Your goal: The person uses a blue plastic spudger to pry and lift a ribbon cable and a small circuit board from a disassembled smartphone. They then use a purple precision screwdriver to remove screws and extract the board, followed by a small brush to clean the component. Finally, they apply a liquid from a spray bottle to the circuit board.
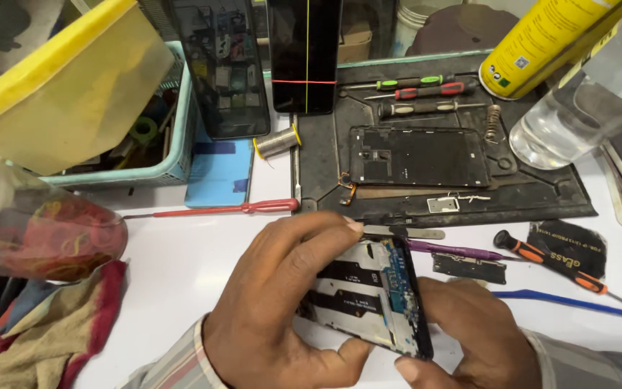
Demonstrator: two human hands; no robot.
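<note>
An opened phone body (368,292) with its circuit boards exposed is held low in the middle, above the white table. My left hand (278,302) grips its left side, fingers curled over the top edge. My right hand (469,331) holds its lower right corner, thumb under the bottom edge. A metal pry tool (408,232) lies just past my left fingertips. On the black work mat (541,198) behind sits a black phone back frame (417,156).
Three screwdrivers (419,90) lie on the mat's far side, a red one (232,209) left of it and an orange-handled one (552,261) on the right. Two phones (304,54) lean at the back. A yellow can (541,39), clear bottle (584,108), teal basket (160,169) and cloth (44,324) surround.
</note>
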